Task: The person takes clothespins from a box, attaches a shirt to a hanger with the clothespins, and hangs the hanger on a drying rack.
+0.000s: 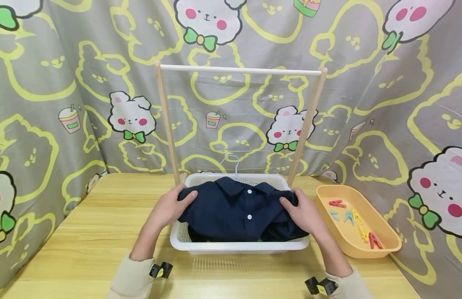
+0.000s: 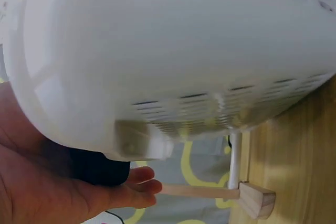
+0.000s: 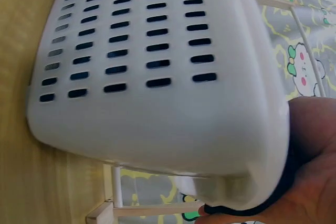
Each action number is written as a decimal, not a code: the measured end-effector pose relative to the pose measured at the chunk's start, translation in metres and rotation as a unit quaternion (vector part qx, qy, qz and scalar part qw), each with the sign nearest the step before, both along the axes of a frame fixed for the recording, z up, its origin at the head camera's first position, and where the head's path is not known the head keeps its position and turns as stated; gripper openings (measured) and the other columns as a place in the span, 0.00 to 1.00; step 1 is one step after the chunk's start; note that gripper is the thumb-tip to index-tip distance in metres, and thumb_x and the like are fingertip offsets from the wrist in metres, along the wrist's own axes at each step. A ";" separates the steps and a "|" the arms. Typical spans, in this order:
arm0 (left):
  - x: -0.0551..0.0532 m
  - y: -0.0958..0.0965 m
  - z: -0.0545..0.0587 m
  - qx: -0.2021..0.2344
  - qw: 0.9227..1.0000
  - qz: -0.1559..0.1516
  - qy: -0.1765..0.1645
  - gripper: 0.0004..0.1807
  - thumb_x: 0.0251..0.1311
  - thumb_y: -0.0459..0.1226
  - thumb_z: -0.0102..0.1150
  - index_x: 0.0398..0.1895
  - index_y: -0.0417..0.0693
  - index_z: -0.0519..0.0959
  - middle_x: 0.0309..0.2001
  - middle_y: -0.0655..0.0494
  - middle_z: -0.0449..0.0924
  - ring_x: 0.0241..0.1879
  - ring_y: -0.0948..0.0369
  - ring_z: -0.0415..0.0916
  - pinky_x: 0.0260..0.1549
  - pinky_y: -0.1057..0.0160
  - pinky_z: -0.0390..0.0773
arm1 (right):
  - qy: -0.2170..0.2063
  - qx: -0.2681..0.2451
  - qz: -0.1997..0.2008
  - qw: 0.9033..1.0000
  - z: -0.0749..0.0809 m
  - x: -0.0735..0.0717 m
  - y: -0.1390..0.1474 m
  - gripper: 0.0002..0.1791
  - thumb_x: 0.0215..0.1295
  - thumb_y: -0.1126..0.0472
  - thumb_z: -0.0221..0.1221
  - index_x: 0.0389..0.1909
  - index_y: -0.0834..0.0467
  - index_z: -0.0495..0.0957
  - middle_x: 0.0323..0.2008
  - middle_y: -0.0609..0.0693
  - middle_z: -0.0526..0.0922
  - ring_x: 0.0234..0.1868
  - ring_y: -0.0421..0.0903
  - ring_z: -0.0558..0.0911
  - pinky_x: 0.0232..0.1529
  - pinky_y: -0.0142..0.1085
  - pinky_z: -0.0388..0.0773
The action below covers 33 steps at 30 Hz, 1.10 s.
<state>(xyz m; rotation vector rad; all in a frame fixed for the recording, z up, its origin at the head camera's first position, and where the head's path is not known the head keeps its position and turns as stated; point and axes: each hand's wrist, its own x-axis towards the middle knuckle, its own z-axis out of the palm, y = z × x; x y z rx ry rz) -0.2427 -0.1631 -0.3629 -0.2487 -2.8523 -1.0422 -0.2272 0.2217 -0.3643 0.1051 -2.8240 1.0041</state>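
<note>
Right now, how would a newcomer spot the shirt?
On the table, find the white basket. There, the left hand and right hand grip the shirt. Its navy cloth and white buttons set it apart from the pale hanger behind.

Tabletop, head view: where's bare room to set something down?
Bare: wood-grain tabletop left of the white basket, between the left forearm and the curtain; also the strip nearest the wearer, between left and right forearm. Crowded: the basket, where left hand and right hand grip the navy shirt; the basket-tray gap, under the right arm.
</note>
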 end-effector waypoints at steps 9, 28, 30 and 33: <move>0.005 0.001 0.015 0.042 0.998 0.022 0.037 0.21 0.76 0.55 0.46 0.51 0.48 0.76 0.54 0.42 0.80 0.52 0.45 0.77 0.50 0.46 0.73 | 0.038 -0.039 -0.021 0.998 0.015 0.005 -0.001 0.28 0.73 0.43 0.58 0.58 0.63 0.71 0.54 0.65 0.80 0.53 0.60 0.78 0.56 0.53 0.73; 0.015 -0.003 0.042 0.151 0.989 -0.002 0.012 0.25 0.77 0.53 0.45 0.62 0.45 0.73 0.66 0.40 0.72 0.65 0.43 0.67 0.67 0.39 0.63 | 0.053 -0.111 -0.064 0.990 0.039 0.008 -0.005 0.36 0.76 0.34 0.44 0.60 0.63 0.74 0.63 0.66 0.76 0.65 0.63 0.72 0.68 0.56 0.64; 0.015 -0.004 0.044 0.176 0.984 0.000 0.007 0.25 0.77 0.54 0.45 0.61 0.44 0.73 0.65 0.41 0.71 0.65 0.44 0.66 0.66 0.40 0.63 | 0.053 -0.114 -0.070 0.990 0.042 0.008 -0.006 0.35 0.76 0.33 0.45 0.57 0.63 0.74 0.61 0.66 0.76 0.62 0.63 0.73 0.65 0.55 0.66; 0.016 -0.004 0.046 0.205 0.979 0.003 0.001 0.26 0.77 0.54 0.46 0.61 0.44 0.73 0.63 0.41 0.72 0.63 0.45 0.66 0.65 0.43 0.64 | 0.053 -0.121 -0.077 0.988 0.045 0.009 -0.007 0.34 0.74 0.33 0.48 0.54 0.62 0.75 0.58 0.65 0.78 0.59 0.62 0.75 0.63 0.53 0.67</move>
